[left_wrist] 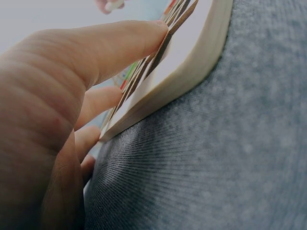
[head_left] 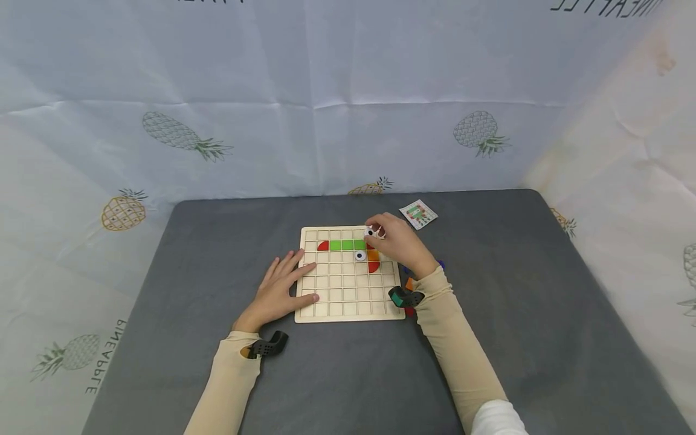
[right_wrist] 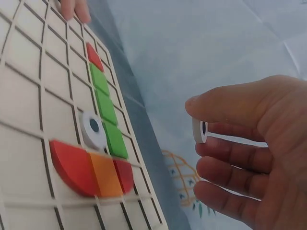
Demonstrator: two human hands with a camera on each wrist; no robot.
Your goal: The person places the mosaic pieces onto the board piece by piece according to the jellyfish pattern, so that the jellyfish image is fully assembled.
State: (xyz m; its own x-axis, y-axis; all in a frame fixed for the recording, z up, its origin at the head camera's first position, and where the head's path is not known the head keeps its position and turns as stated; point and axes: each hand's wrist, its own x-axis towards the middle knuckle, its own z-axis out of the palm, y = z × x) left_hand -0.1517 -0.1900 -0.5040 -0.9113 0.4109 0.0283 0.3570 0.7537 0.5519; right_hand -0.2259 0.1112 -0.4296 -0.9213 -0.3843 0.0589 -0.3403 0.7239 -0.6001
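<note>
White disc (right_wrist: 199, 131) pinched in right hand (head_left: 399, 244) over board's (head_left: 348, 302) upper right; left hand (head_left: 280, 290) flat at lower left.

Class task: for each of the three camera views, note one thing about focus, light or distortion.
Head view: even soft light, sharp wooden grid board, backdrop edges bowed by the wide lens. Left wrist view: left hand huge, dim and blurred. Right wrist view: white eye disc in the right hand fairly sharp, backdrop bright and washed out.

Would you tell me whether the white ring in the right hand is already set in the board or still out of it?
Out: the right hand pinches the white ring above the board.
</note>
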